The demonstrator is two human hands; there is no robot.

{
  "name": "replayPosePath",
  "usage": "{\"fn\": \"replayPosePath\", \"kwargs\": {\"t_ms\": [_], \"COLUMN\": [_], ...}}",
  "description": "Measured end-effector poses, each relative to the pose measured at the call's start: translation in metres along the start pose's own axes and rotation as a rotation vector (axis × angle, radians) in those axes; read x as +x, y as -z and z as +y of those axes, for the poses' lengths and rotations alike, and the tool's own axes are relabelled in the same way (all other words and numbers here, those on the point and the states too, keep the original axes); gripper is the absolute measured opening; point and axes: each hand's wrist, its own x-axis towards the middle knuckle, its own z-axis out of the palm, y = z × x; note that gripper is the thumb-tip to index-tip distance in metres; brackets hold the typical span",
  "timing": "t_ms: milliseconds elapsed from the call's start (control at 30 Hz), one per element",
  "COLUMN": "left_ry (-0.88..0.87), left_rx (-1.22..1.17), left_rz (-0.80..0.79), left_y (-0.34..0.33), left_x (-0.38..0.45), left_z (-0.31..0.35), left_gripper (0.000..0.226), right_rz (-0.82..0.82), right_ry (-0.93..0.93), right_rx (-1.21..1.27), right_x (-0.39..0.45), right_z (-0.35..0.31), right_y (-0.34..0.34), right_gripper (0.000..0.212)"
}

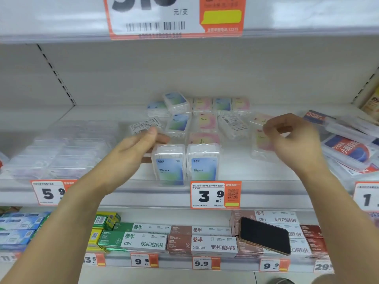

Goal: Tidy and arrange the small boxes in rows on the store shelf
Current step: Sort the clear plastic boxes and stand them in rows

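Where a dark phone (pixel 265 235) lies tilted on the toothpaste cartons (pixel 202 243) of the lower shelf, both arms reach up past the 3.9 price tag (pixel 215 195). Two blue boxes (pixel 186 162) stand side by side at the shelf (pixel 266 175) front edge. The left hand (pixel 139 147) has its grip closed on a clear box (pixel 144 125), label side up. The right hand (pixel 295 138) pinches a pink box (pixel 261 140). Behind, more small boxes (pixel 202 115) sit in uneven rows.
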Motion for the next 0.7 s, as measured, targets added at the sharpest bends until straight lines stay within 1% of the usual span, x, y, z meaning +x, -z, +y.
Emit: {"fn": "replayPosePath", "kwargs": {"t_ms": [67, 133, 200, 267, 367, 533, 600, 700], "left_ry": [-0.037, -0.076, -0.082, -0.039, 0.061, 0.353, 0.369, 0.326], "left_rx": [0.014, 0.032, 0.138, 0.295, 0.508, 1.012, 1.094, 1.059], "left_rz": [0.108, 0.181, 0.187, 0.115, -0.060, -0.336, -0.370, -0.301], "left_y": [0.000, 0.001, 0.001, -0.005, -0.024, -0.062, -0.071, -0.077], "left_x": [0.005, 0.013, 0.027, 0.044, 0.076, 0.109, 0.114, 0.117], "left_z": [0.008, 0.022, 0.041, 0.065, 0.090, 0.090, 0.082, 0.072], "left_gripper": [0.044, 0.033, 0.024, 0.023, 0.034, 0.061, 0.063, 0.056], "right_rz": [-0.084, -0.200, -0.303, -0.341, -0.341, -0.334, -0.292, -0.216], "right_ry": [-0.030, -0.091, -0.134, -0.147, -0.208, -0.339, -0.340, -0.346], "right_rx": [-0.233, -0.361, -0.411, -0.407, -0.288, 0.088, 0.169, 0.278], "right_x": [0.003, 0.003, 0.003, 0.004, 0.003, -0.001, -0.003, -0.005], "right_z": [0.006, 0.005, 0.005, 0.006, 0.008, 0.011, 0.010, 0.011], "right_y": [-0.003, -0.005, -0.004, 0.000, 0.011, 0.018, 0.019, 0.018], "right_gripper": [0.029, 0.048, 0.058, 0.062, 0.076, 0.081, 0.077, 0.063]}}
